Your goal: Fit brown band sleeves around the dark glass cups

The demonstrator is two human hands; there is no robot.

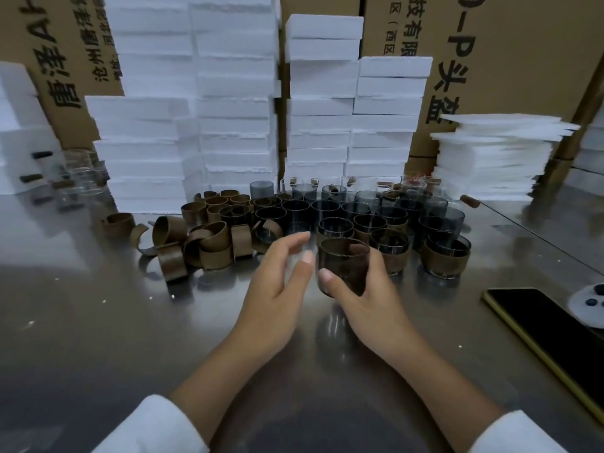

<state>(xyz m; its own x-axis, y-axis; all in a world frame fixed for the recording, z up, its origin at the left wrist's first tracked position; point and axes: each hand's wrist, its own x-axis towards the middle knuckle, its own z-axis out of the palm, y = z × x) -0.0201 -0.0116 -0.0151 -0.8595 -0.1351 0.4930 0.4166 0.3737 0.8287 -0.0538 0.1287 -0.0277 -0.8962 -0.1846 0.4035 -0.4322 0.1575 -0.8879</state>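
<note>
My right hand [366, 295] grips a dark glass cup [343, 266] wrapped in a brown band sleeve, held just above the steel table [114, 322]. My left hand [277, 282] hovers beside the cup with fingers relaxed and spread, holding nothing. Behind them stand several dark glass cups [327, 210] in rows, some with brown sleeves [446, 259] fitted. A heap of loose brown band sleeves [202, 240] lies to the left of the cups.
Stacks of white foam boxes [235, 103] and cardboard cartons [523, 44] wall the back. Clear glasses [78, 178] sit far left. A pile of white foam sheets [496, 158] is at back right. A black phone [555, 338] and white controller [591, 305] lie at right.
</note>
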